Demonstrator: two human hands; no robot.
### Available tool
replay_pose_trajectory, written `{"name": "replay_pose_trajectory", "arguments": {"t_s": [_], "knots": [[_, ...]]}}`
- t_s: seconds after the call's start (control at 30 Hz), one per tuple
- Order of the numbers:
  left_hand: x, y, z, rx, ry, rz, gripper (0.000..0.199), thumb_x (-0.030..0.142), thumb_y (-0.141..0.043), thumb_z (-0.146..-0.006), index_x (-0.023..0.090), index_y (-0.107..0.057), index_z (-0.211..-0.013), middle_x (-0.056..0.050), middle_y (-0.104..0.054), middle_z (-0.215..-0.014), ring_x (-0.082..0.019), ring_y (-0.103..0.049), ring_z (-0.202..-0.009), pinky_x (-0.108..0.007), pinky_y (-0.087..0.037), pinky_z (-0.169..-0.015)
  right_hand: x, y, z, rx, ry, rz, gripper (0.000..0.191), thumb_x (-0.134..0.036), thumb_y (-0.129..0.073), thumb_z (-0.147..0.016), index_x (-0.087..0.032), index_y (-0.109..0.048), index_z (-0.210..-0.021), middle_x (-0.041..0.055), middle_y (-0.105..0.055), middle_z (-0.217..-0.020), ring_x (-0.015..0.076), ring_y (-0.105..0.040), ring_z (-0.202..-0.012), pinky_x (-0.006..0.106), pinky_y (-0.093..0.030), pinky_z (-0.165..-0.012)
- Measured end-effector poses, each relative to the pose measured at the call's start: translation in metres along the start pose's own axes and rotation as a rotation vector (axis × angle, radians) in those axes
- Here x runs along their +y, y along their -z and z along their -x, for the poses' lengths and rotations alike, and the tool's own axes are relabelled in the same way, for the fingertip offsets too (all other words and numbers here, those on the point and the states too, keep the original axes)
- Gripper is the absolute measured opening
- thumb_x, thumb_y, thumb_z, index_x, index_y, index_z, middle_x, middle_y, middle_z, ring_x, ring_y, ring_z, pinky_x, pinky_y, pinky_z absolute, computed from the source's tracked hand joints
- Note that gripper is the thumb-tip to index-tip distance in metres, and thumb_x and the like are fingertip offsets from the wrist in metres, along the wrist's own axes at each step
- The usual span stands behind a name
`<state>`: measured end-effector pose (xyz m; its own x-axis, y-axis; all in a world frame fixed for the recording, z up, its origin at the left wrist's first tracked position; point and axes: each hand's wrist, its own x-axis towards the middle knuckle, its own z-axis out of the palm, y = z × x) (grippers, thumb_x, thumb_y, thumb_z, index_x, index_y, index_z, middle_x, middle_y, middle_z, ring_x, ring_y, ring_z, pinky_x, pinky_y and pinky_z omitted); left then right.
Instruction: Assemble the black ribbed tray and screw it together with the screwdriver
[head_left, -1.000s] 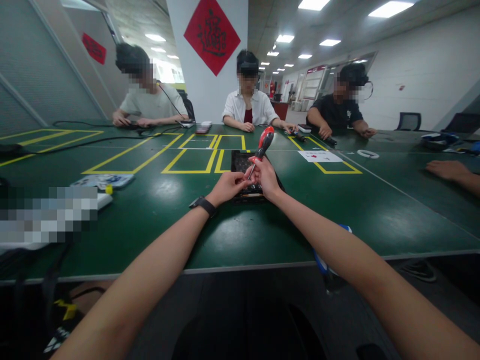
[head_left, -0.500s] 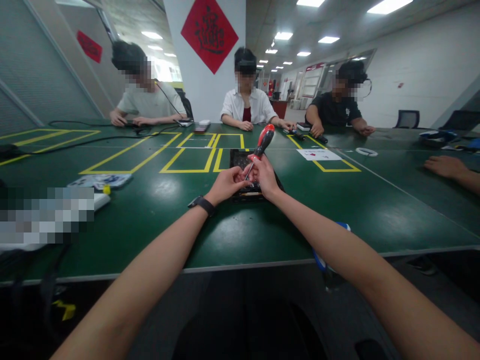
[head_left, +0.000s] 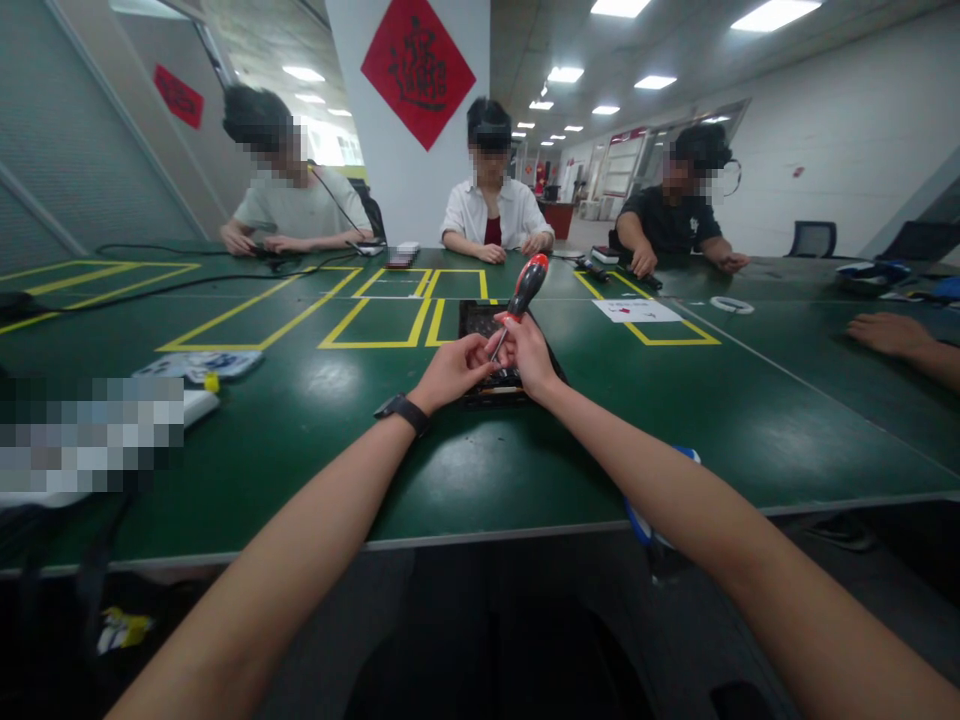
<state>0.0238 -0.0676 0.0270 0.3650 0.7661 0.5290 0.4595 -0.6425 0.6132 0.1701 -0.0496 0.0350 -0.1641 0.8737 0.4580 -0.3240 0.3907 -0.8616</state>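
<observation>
A red and black screwdriver leans with its handle up and to the right, its thin shaft running down between my hands. My right hand is closed around it near the lower end of the handle. Close by on the left, my left hand pinches its fingertips together at the screwdriver's tip; whatever may be in them is too small to make out. Beneath both hands lies an open black case on the green table, its contents largely covered by my fingers.
Three people sit across the green table, and another person's hand rests at right. A white sheet and a white ring lie right of the case. Yellow tape outlines mark the tabletop. A black cable crosses the left side.
My hands and the screwdriver have barely moved. Across the table, the person in the white shirt has drawn one hand back from the dark items on the right.
</observation>
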Motion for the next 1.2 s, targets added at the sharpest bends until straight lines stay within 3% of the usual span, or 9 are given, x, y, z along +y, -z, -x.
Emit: {"name": "replay_pose_trajectory", "arguments": {"t_s": [0.27,0.53,0.87,1.2], "knots": [[-0.0001,-0.0004,-0.0017,0.062,0.007,-0.097,0.027,0.038,-0.063,-0.074,0.014,-0.053,-0.067,0.004,-0.047,-0.056,-0.009,-0.041,-0.052,-0.022,-0.03,-0.052,-0.0041,-0.0023,0.0024,0.004,0.016,-0.017,0.021,-0.04,-0.048,-0.087,-0.021,-0.046,-0.095,-0.0069,-0.058,-0.056,0.0049,-0.044,-0.036,0.016,-0.035,-0.037],[-0.004,-0.0022,-0.0011,-0.043,0.062,0.092,0.026,0.037,-0.051,-0.083,0.013,-0.059,-0.08,-0.002,-0.063,-0.069,-0.012,-0.055,-0.058,-0.023,-0.04,-0.056,-0.0032,-0.0011,0.0009,-0.017,-0.012,-0.018,0.025,-0.044,-0.046,-0.087,-0.021,-0.044,-0.098,-0.0071,-0.058,-0.055,0.0057,-0.046,-0.038,0.015,-0.037,-0.04],[-0.0036,-0.0019,-0.001,0.09,-0.001,-0.041,0.025,0.039,-0.06,-0.079,0.016,-0.054,-0.088,0.001,-0.055,-0.07,-0.011,-0.048,-0.061,-0.022,-0.037,-0.057,-0.0024,-0.0034,0.0022,0.008,0.032,0.017,0.027,-0.046,-0.048,-0.086,-0.021,-0.045,-0.095,-0.007,-0.057,-0.056,0.005,-0.048,-0.041,0.015,-0.034,-0.04],[-0.004,-0.001,-0.0005,0.056,0.004,-0.089,0.031,0.044,-0.057,-0.081,0.017,-0.046,-0.07,0.004,-0.043,-0.058,-0.01,-0.038,-0.054,-0.022,-0.028,-0.052,-0.0042,-0.0033,0.0024,-0.007,0.017,-0.009,0.025,-0.043,-0.051,-0.085,-0.02,-0.046,-0.094,-0.0073,-0.056,-0.053,0.0053,-0.048,-0.04,0.015,-0.036,-0.041]]}}
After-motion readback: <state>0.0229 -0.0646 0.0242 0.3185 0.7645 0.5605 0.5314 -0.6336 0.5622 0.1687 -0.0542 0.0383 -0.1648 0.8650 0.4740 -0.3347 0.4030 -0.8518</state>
